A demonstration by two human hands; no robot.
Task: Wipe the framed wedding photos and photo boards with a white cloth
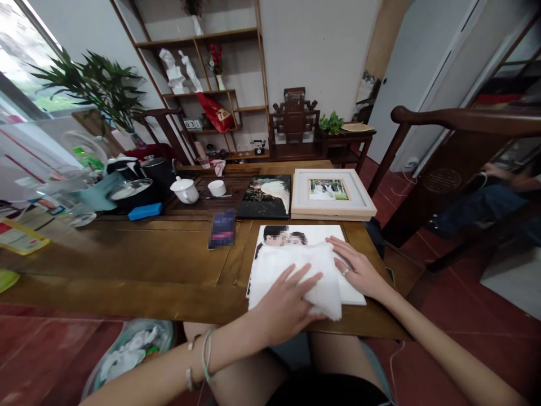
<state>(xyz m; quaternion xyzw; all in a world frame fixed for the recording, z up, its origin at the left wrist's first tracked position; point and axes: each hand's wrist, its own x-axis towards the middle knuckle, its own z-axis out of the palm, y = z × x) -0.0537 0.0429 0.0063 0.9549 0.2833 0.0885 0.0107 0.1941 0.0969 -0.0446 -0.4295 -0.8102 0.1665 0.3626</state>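
Note:
A white cloth or tissue (269, 269) lies spread over a white photo panel (354, 292) at the table's near edge. Above the cloth, the panel's printed picture of two people shows in part; the rest is covered. My left hand (291, 301) rests on the cloth with its fingers spread. At the cloth's upper right corner, my right hand (357, 268) touches cloth and panel, its fingers stretched out and a ring on one of them. Just beyond the panel are a dark photo panel (264, 196) and a pale framed photo (333, 194).
The wooden table (169, 282) bears a phone (222, 228), a blue sponge (145, 211), a white teapot (185, 190), a white cup (217, 188) and a black kettle (158, 175). Below its front edge stands a lined bin (131, 349). A wooden chair (448, 152) stands right.

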